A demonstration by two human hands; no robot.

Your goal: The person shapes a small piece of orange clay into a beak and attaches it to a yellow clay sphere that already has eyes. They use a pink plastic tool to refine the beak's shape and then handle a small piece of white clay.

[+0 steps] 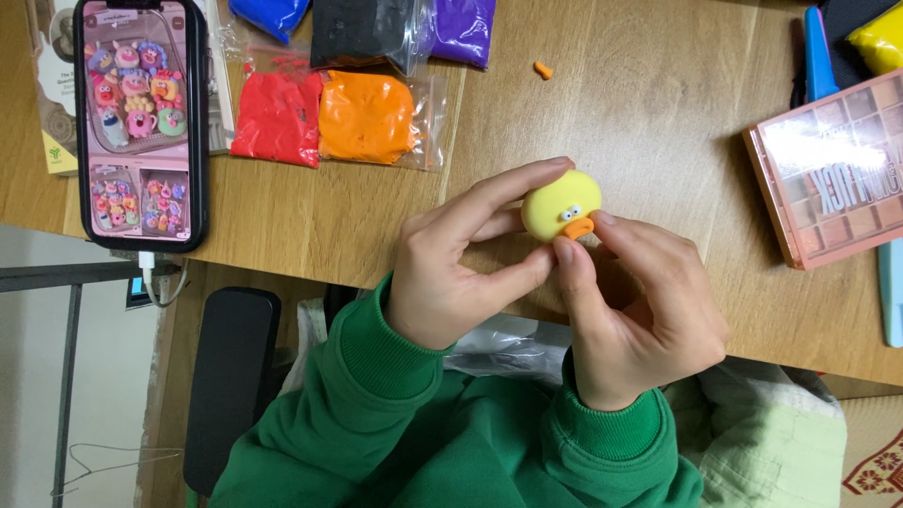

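A: Above the near table edge, held up clear of the wooden table [658, 113] — yellow clay ball [561, 203], 2 small eyes and an orange beak [578, 227] stuck on its lower front.

B: Grip?

A: Left hand [451, 273] has index finger over the top and thumb under the ball, closed on it. Right hand [640, 315] has thumb and forefinger closed narrowly on the beak.

B: Risks?

A: 3, in my judgement. 1 — too much pinch from the right hand could flatten the beak or smear orange into yellow. 2 — left-hand pressure may dent the soft ball, leaving finger marks. 3 — the eyes sit just beside the right thumb; a slip would likely shift them.

B: Surroundings?

A: Red clay bag [278, 118] and orange clay bag [367, 117] well apart to the upper left, blue, black and purple bags beyond; 1 orange scrap [543, 70] loose on the wood. Phone [141, 122] far left showing clay figures; pink palette [832, 179] at right.
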